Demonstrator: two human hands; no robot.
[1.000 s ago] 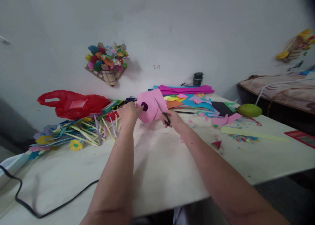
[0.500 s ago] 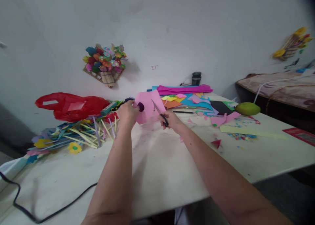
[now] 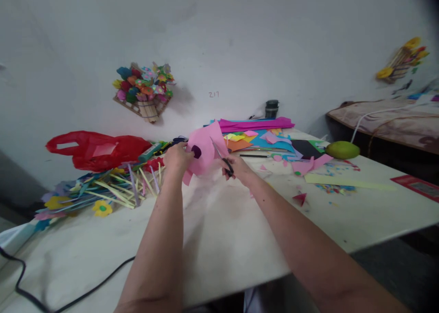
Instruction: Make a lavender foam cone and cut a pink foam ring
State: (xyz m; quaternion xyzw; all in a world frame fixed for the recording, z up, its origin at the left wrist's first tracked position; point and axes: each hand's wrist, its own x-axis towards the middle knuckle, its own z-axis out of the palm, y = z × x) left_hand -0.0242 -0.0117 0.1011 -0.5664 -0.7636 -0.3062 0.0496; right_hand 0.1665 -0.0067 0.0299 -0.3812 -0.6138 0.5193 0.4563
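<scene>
Pink paper sheet point(image 3: 206, 154) raised over the far middle of the counter point(image 3: 222, 230): left hand point(image 3: 176, 157) pinches its edge, right hand point(image 3: 239, 167) has its grip closed on the scissors point(image 3: 222, 156), blades in the paper. Apparently mid-cut; cutting on calls for a steadied sheet.

pink sheet point(image 3: 206, 152): turned in left hand point(image 3: 176, 157), lower corner now hanging | scissors point(image 3: 221, 155) (right hand point(image 3: 236, 167)): blades deeper into sheet

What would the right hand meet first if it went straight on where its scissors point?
Probably the pink paper held up by the left hand; the scissors in the right hand already reach it, though depth is unclear.
</scene>
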